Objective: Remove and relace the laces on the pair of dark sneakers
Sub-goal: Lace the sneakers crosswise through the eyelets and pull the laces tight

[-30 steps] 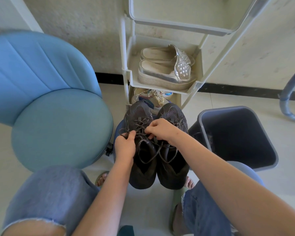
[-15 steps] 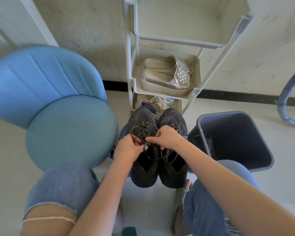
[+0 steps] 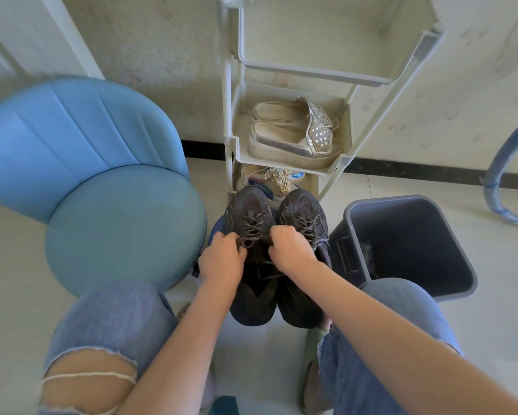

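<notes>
Both hands are closed on the same lace (image 3: pixel 251 233). The left hand (image 3: pixel 221 260) pinches a loop of it and the right hand (image 3: pixel 292 250) curls round a strand beside the tongue, though the right fingertips are tucked under and hidden.

The lace belongs to the left sneaker (image 3: pixel 248 298), which sits touching the right sneaker (image 3: pixel 304 209), both just in front of the shoe rack (image 3: pixel 335 167), toes pointing at its bottom shelf.

Pulling both strands at once could cinch the crossings tight instead of loosening them. A hard tug may also drag the light sneaker toward the person, since neither hand pins it down. The right sneaker's lace lies slack close by, so a blind grab might catch the wrong strand. A frayed tip could snag in an eyelet.

The sneakers are dark grey-black mesh with thin pale lines across the toes. Their flat grey laces are crossed over the forefoot and loose toward the open collars, so the unlacing looks barely begun.
</notes>
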